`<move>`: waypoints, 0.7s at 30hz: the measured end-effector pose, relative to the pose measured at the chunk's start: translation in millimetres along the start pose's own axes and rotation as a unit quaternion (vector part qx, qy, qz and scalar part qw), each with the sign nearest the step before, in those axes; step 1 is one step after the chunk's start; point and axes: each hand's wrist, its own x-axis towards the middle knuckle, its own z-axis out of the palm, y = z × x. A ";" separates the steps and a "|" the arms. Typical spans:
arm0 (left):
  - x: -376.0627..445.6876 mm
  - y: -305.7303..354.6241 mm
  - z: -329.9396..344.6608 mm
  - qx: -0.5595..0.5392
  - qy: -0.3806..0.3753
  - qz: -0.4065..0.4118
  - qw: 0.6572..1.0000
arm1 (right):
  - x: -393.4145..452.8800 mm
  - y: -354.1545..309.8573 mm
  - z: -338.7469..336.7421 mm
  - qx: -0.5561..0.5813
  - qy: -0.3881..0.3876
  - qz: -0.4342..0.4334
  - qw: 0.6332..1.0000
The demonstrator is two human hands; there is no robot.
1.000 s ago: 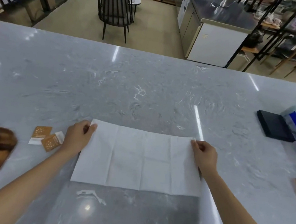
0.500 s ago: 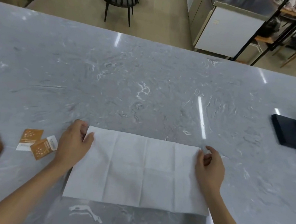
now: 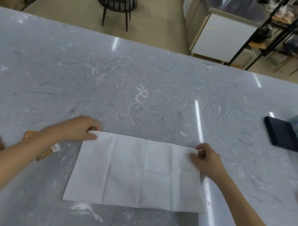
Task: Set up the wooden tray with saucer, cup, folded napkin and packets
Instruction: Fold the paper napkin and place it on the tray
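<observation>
Napkin [image 3: 138, 172] paper, white and creased, was spread flat on the grey marble counter [image 3: 128, 92], near its near edge. Its far left corner was pinched by the left hand [image 3: 80, 129] and its far right corner by the right hand [image 3: 207, 159]. Brown packets [image 3: 46, 153] were partly hidden under the left forearm, and a black box [image 3: 280, 134] was seen far right.
</observation>
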 end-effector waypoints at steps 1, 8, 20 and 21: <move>-1.5 -1.4 -4.2 -0.008 -0.002 0.010 1.000 | 2.0 0.6 -5.3 0.029 -0.005 0.001 1.000; -34.8 -0.2 -9.6 -0.220 0.066 -0.016 0.973 | -3.6 0.0 -31.2 0.286 -0.074 0.025 0.955; -82.0 39.3 -54.8 -0.370 0.307 0.006 0.877 | -16.3 -32.3 -98.8 0.330 -0.003 -0.071 0.941; -85.0 43.5 -60.9 -0.360 0.317 0.014 0.877 | -16.1 -36.5 -106.2 0.330 0.004 -0.074 0.941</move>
